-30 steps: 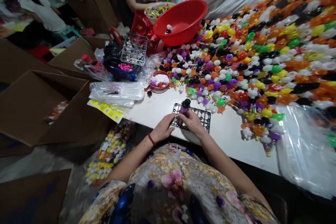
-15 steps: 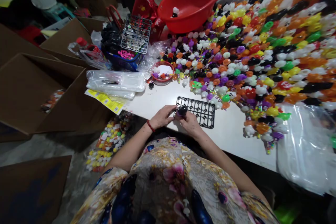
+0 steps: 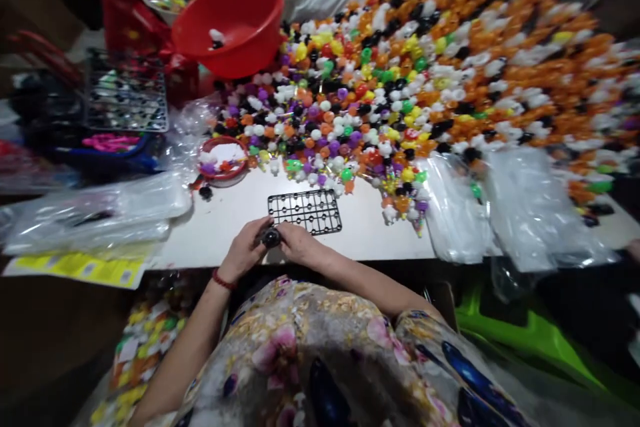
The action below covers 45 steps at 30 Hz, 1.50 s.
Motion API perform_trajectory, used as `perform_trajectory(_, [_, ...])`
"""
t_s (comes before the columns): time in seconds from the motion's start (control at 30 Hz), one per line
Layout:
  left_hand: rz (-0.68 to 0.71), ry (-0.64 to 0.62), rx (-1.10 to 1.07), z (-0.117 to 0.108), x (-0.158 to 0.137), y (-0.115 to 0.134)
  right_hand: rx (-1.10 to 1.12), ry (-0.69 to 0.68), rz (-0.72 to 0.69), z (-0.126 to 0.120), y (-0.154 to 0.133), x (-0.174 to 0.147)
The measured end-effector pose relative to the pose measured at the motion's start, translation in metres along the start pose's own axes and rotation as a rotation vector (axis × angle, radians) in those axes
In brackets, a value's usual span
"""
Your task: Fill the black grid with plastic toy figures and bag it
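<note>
1. Fingers of L hand (image 3: 245, 251) & R hand (image 3: 300, 244) curl round glossy, rounded black plastic piece (image 3: 271, 237), held btwn them at near edge of smooth white tabletop (image 3: 380, 243).
2. Rectangular black plastic grid (image 3: 309, 211) lies flat just beyond.
3. Multicol. heap of shiny, knobbly plastic pieces (image 3: 345, 137) spreads behind grid.

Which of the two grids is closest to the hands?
The black grid lying on the white table, right by the left hand and right hand. The other grid is far left, by the blue basket.
</note>
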State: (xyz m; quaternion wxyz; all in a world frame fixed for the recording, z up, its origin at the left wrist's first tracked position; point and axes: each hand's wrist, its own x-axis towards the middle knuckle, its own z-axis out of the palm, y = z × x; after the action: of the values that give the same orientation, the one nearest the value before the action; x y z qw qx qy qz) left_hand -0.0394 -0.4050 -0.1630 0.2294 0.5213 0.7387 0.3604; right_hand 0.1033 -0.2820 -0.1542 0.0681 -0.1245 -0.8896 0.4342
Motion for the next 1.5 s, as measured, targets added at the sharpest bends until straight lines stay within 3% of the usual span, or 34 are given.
perform_trajectory(0.1, [-0.009, 0.027, -0.013, -0.001, 0.001, 0.003, 0.069, 0.097, -0.017, -0.014, 0.002, -0.018])
perform_trajectory(0.17, [-0.017, 0.056, -0.030, 0.000, 0.001, 0.006, 0.043, 0.231, -0.018, -0.034, 0.008, -0.044])
perform_trajectory(0.23, [-0.041, 0.077, -0.046, 0.002, 0.000, 0.010, -0.087, 0.411, 0.025, -0.064, 0.023, -0.076])
perform_trajectory(0.33, [-0.114, 0.112, -0.075, 0.006, 0.002, 0.014, -0.326, 0.682, 0.212, -0.120, 0.057, -0.122])
perform_trajectory(0.4, [-0.178, 0.154, -0.107, 0.009, 0.005, 0.016, -0.461, 0.765, 0.329, -0.155, 0.081, -0.142])
perform_trajectory(0.5, [-0.270, 0.198, -0.181, 0.011, 0.011, 0.019, -0.561, 0.719, 0.385, -0.194, 0.109, -0.151])
perform_trajectory(0.67, [-0.298, 0.169, -0.241, 0.011, 0.017, 0.019, -0.521, 0.555, 0.360, -0.224, 0.133, -0.131])
perform_trajectory(0.87, [-0.200, 0.126, -0.195, 0.015, 0.014, 0.011, -0.574, 0.500, 0.359, -0.237, 0.134, -0.116])
perform_trajectory(1.0, [-0.205, 0.125, -0.219, 0.017, 0.013, 0.008, -0.719, 0.516, 0.316, -0.225, 0.122, -0.106])
perform_trajectory(1.23, [-0.195, 0.132, -0.169, 0.017, 0.015, 0.008, -0.869, 0.414, 0.385, -0.207, 0.113, -0.089])
perform_trajectory(1.4, [-0.206, 0.171, -0.225, 0.018, 0.014, 0.009, -0.662, 0.569, 0.269, -0.201, 0.107, -0.077])
perform_trajectory(1.5, [-0.225, 0.210, -0.275, 0.017, 0.013, 0.010, -0.432, 0.538, 0.213, -0.180, 0.091, -0.060])
